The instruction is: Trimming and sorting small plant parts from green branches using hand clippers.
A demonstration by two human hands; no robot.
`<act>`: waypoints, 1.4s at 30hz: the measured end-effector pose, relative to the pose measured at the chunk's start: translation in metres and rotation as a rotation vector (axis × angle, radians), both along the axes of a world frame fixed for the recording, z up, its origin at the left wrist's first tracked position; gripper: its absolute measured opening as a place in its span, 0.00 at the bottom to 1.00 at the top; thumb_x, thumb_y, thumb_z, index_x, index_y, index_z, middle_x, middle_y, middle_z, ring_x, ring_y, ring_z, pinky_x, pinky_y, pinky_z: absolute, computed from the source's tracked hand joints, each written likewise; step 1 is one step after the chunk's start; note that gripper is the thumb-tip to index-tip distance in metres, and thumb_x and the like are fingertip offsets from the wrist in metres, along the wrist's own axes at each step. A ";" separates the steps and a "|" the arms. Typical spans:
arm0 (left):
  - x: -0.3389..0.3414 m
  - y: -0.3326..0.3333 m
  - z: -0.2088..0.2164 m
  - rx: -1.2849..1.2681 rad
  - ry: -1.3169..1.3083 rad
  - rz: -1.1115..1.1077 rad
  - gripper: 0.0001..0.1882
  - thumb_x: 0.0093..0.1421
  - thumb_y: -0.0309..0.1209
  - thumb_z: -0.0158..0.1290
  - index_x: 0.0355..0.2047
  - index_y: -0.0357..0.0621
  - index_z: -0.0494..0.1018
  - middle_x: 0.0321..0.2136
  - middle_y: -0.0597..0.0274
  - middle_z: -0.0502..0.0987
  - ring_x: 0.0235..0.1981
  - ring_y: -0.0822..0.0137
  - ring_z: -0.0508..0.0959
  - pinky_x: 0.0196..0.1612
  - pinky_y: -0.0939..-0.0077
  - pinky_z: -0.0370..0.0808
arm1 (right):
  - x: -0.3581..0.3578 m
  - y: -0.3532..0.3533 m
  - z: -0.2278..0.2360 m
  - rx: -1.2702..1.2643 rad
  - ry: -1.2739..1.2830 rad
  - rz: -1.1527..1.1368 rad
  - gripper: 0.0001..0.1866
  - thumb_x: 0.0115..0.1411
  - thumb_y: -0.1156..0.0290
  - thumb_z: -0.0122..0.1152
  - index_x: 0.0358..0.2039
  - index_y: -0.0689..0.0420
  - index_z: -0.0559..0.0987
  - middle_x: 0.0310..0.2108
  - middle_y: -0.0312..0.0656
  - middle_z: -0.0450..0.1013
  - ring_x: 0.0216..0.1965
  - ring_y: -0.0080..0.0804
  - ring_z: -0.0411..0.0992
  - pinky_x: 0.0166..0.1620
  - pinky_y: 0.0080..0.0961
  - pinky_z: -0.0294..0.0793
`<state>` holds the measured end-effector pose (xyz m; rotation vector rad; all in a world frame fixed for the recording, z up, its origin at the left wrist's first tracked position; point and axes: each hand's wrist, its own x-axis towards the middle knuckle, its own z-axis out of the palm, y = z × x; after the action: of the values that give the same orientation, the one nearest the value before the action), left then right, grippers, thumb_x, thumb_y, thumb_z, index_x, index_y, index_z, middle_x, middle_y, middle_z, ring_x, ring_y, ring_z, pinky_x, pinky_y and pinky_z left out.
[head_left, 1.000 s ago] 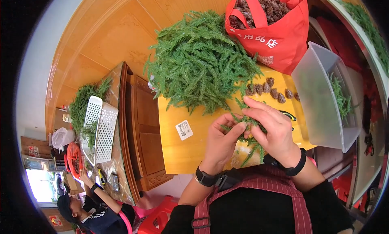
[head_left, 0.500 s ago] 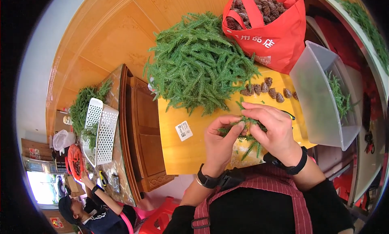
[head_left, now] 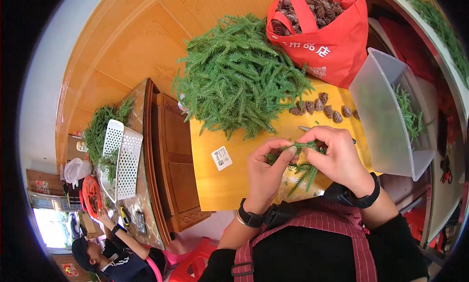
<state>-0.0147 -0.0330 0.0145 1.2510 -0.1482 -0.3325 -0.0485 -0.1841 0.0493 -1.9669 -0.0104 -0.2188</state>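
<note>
Left hand (head_left: 267, 167) pinches green sprigs (head_left: 307, 173) thumb to finger; right hand (head_left: 339, 152) pinches them too, just beside. Sprigs sit between both hands, over the near side of the yellow tabletop (head_left: 207, 184). For clean handling: firm left hold, light right fingertips, don't crush needles. Beyond: pinecones (head_left: 329, 111), big sprig pile (head_left: 239, 82) further left, red bag (head_left: 337, 60) behind.

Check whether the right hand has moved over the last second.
Yes: the right hand has moved down the picture, farther from the loose pine cones.
</note>
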 end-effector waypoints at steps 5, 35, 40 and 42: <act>0.004 0.000 -0.002 0.000 -0.110 0.003 0.06 0.50 0.16 0.52 0.30 0.35 0.71 0.34 0.63 0.68 0.26 0.72 0.73 0.30 0.81 0.72 | -0.003 -0.002 0.010 -0.069 0.165 0.020 0.07 0.46 0.78 0.55 0.28 0.63 0.76 0.22 0.40 0.72 0.22 0.17 0.67 0.27 0.15 0.65; 0.012 0.011 0.006 -0.026 -0.024 -0.148 0.05 0.50 0.17 0.53 0.28 0.35 0.72 0.31 0.64 0.68 0.25 0.75 0.72 0.28 0.85 0.69 | -0.004 -0.004 0.009 0.068 0.204 0.205 0.17 0.46 0.80 0.58 0.39 0.60 0.69 0.29 0.38 0.74 0.30 0.19 0.71 0.32 0.17 0.68; 0.013 0.011 0.011 -0.026 -0.011 -0.140 0.05 0.50 0.18 0.54 0.29 0.36 0.73 0.30 0.64 0.69 0.25 0.77 0.72 0.26 0.85 0.69 | -0.008 0.000 -0.001 -0.186 -0.162 0.031 0.11 0.42 0.79 0.61 0.30 0.59 0.74 0.25 0.40 0.73 0.29 0.31 0.73 0.32 0.23 0.71; 0.013 0.011 0.010 -0.027 0.001 -0.136 0.05 0.50 0.18 0.54 0.29 0.36 0.73 0.30 0.65 0.69 0.25 0.77 0.71 0.26 0.86 0.69 | -0.008 0.001 0.003 -0.291 -0.252 0.000 0.10 0.41 0.79 0.62 0.27 0.58 0.75 0.24 0.40 0.73 0.29 0.35 0.73 0.32 0.25 0.71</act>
<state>-0.0016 -0.0224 0.0241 1.2166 -0.2370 -0.4475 -0.0564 -0.1835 0.0524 -2.2151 -0.2164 -0.4871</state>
